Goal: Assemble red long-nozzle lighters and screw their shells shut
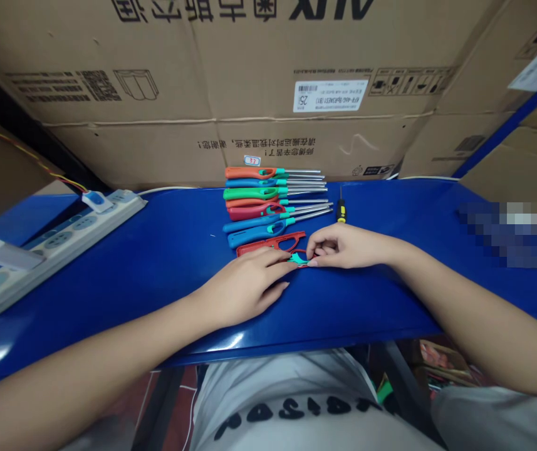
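Note:
A red lighter shell (299, 267) with a green part (298, 257) in it lies low on the blue table, mostly hidden under my hands. My left hand (252, 283) grips it from the left, fingers over its handle end. At the other end my right hand (341, 246) has thumb and fingertips pinched at the green part. Just beyond my fingers lies another red shell half (268, 243), touching or close to my left hand. Farther back rests a row of assembled long-nosed lighters, among them a blue lighter (254, 236), a green lighter (249, 193) and an orange lighter (249, 172).
A black and yellow screwdriver (341, 211) lies behind my right hand. On the left stands a white power strip (84, 224) with a plug in it. A large cardboard box (155, 150) walls off the back of the blue table (174, 250). A blurred patch (507, 238) is at right.

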The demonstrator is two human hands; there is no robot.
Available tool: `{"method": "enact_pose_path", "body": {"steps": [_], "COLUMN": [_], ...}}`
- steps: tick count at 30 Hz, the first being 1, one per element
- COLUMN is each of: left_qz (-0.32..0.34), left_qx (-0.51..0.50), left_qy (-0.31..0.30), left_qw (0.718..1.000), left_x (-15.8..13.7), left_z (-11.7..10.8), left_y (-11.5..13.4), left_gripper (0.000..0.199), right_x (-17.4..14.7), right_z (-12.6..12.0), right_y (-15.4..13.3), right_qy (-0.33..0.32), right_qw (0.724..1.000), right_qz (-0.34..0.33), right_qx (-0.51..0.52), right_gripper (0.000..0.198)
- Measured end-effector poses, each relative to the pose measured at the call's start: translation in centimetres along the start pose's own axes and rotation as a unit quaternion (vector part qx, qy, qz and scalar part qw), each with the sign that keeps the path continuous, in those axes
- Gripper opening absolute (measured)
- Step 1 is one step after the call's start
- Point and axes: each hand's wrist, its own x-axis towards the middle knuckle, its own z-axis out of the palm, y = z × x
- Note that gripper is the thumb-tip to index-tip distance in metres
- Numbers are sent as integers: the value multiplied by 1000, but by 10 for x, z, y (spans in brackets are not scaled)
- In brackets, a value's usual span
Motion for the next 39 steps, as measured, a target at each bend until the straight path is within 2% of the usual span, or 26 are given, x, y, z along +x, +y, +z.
{"method": "enact_pose_path", "body": {"steps": [5, 10, 12, 15, 18, 21, 24, 27, 30, 35, 39], "left_qz": [0, 0, 1, 11, 21, 14, -2, -14, -16, 0, -10], "left_qx": [-31, -39, -40, -48, -68, -93, -71, -16, 31, 68, 68], "left_qy": [6, 10, 13, 28, 50, 72, 96, 130, 153, 143, 106], "left_qw": [999, 999, 999, 998, 996, 993, 993, 991, 988, 987, 992], "left_x": [1, 2, 3, 3, 4, 5, 6, 7, 7, 5, 3], "left_z": [2, 4, 6, 8, 8, 3, -4, -9, -13, -17, -21], "left_y": [-3, -5, -6, -9, -12, -12, -14, -20, -28, -34, -28], "left_gripper": [37, 35, 34, 33, 31, 25, 22, 26, 33, 32, 27], "right_x": [3, 4, 6, 12, 16, 16, 14, 13, 14, 14, 13], "right_z": [3, 5, 7, 12, 16, 15, 11, 8, 7, 8, 7], "right_y": [-1, 0, 2, 8, 15, 18, 18, 14, 9, 2, 3], "right_qy": [10, 32, 73, 146, 142, 145, 166, 218, 261, 203, 167], "right_qw": [999, 999, 997, 983, 974, 977, 974, 966, 964, 967, 971], "right_qz": [40, 36, 6, -98, -149, -125, -110, -94, -41, 12, 26], "right_qx": [17, 18, 7, -57, -91, -96, -108, -101, -15, 156, 171], "right_gripper": [28, 27, 25, 27, 28, 14, 6, 13, 25, 38, 38]}}
